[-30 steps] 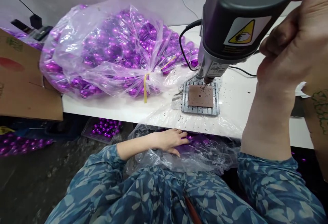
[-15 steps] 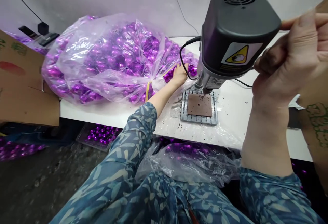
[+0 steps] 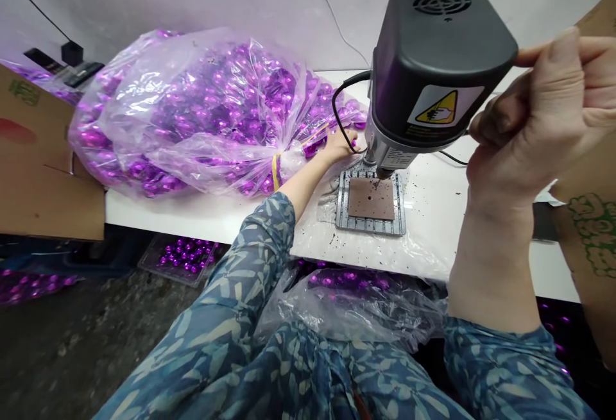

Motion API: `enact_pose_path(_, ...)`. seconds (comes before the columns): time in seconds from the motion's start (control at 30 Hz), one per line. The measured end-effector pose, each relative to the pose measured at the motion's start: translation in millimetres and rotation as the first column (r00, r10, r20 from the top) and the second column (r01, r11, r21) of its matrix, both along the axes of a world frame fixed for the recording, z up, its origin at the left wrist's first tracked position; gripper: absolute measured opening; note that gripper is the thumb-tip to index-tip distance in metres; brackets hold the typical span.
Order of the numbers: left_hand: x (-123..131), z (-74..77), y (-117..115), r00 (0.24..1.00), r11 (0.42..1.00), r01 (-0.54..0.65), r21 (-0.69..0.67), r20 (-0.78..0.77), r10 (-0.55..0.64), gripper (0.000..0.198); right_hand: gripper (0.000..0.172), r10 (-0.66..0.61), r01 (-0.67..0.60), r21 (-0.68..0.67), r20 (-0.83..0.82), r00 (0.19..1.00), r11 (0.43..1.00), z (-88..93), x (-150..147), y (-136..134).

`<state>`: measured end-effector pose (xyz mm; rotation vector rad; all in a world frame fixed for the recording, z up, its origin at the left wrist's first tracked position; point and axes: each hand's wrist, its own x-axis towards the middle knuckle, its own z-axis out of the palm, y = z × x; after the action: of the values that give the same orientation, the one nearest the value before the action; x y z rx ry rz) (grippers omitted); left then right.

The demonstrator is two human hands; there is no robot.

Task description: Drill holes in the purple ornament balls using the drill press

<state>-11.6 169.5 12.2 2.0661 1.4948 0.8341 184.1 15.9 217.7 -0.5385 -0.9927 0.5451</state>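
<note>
My left hand (image 3: 339,145) reaches past the knotted neck of a big clear bag (image 3: 202,112) full of shiny purple balls. Its fingers are bent around a purple ball (image 3: 355,143), of which only a bit shows. At the right, my right hand (image 3: 543,106) is closed beside the black motor housing of a drill press (image 3: 443,54), one finger against the housing. Whatever that hand grips is hidden. Below the drill's chuck, a brown square block (image 3: 371,199) with a small hole lies on the slotted metal base (image 3: 341,215).
Dark shavings dot the white table (image 3: 433,215). A cardboard box (image 3: 48,163) stands at the left, another (image 3: 582,215) at the right. Beneath the table are a clear tray (image 3: 180,258) of purple balls and a plastic bag (image 3: 346,304) by my lap. A black cable (image 3: 337,106) loops beside the drill.
The view has shifted slightly, so things sit further left. My left hand's fingers have closed in, with purple showing at them. My right hand and the drill head appear slightly lower.
</note>
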Motion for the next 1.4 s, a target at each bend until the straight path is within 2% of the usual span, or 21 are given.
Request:
enact_pose_path(0.1, -20, 7.2, -39, 0.969, 0.996, -0.030, -0.086, -0.245, 0.008, 0.025, 0.027, -0.049, 0.051, -0.052, 0.037, 0.998, 0.997, -0.3, 0, -4)
enact_pose_path(0.17, -34, 7.5, -70, 0.955, 0.997, 0.001, -0.079, -0.297, -0.024, 0.031, 0.027, -0.053, 0.054, -0.017, 0.027, 0.998, 0.998, -1.7, -1, -3)
enact_pose_path(0.23, -47, 4.8, -98, 0.949, 0.997, 0.016, -0.069, -0.312, -0.037, 0.039, 0.037, -0.050, 0.051, 0.050, -0.007, 0.999, 0.997, -3.7, -3, 3)
enact_pose_path(0.33, -64, -1.1, -132, 0.965, 0.998, 0.016, -0.059, -0.261, -0.031, 0.043, 0.050, -0.058, 0.065, 0.121, -0.059, 0.997, 0.991, -5.9, -4, 12)
enact_pose_path(0.5, -86, -0.8, -165, 0.998, 0.993, -0.024, -0.117, -0.056, 0.018, 0.038, 0.052, 0.003, 0.004, 0.112, -0.062, 0.998, 0.994, -6.0, -2, 12)
enact_pose_path(0.6, -88, 5.3, -178, 0.993, 0.995, -0.092, -0.030, 0.067, 0.094, 0.037, 0.051, 0.004, -0.001, 0.089, -0.036, 0.999, 0.996, -6.1, 0, 10)
enact_pose_path(0.67, -81, 8.1, -186, 0.978, 0.993, -0.120, 0.023, 0.176, 0.114, 0.044, 0.045, -0.015, 0.016, 0.075, -0.011, 1.000, 0.997, -6.7, 0, 11)
enact_pose_path(0.73, -66, 9.0, -192, 0.922, 0.992, -0.122, -0.032, 0.366, 0.125, 0.055, 0.044, -0.068, 0.067, 0.085, 0.006, 0.998, 0.994, -7.6, 0, 14)
enact_pose_path(0.83, -39, 8.4, -198, 0.702, 0.961, -0.002, -0.278, 0.683, 0.199, 0.053, 0.055, -0.140, 0.135, 0.091, 0.043, 0.989, 0.987, -9.4, 0, 19)
enact_pose_path(0.9, -24, 8.4, -199, 0.574, 0.905, 0.140, -0.402, 0.778, 0.257, 0.046, 0.065, -0.162, 0.155, 0.106, 0.061, 0.985, 0.982, -10.3, -1, 22)
enact_pose_path(1.0, -11, 8.0, -198, 0.496, 0.853, 0.214, -0.476, 0.805, 0.325, 0.037, 0.070, -0.205, 0.193, 0.137, 0.078, 0.976, 0.972, -10.7, -2, 22)
enact_pose_path(1.13, -8, 1.1, -193, 0.497, 0.870, 0.151, -0.469, 0.797, 0.343, 0.031, 0.059, -0.184, 0.172, 0.091, 0.138, 0.973, 0.981, -9.0, -3, 17)
enact_pose_path(1.23, -6, -9.5, -188, 0.583, 0.923, 0.112, -0.368, 0.776, 0.239, 0.040, 0.051, -0.109, 0.101, 0.113, 0.075, 0.991, 0.988, -6.7, -4, 13)
enact_pose_path(1.33, -1, -21.6, -182, 0.694, 0.970, 0.100, -0.223, 0.714, 0.093, 0.053, 0.053, -0.044, 0.040, 0.094, 0.041, 0.998, 0.995, -4.5, -4, 10)
enact_pose_path(1.4, 3, -28.1, -176, 0.732, 0.982, 0.098, -0.162, 0.680, 0.039, 0.057, 0.055, -0.028, 0.026, 0.080, 0.030, 0.999, 0.996, -3.5, -4, 9)
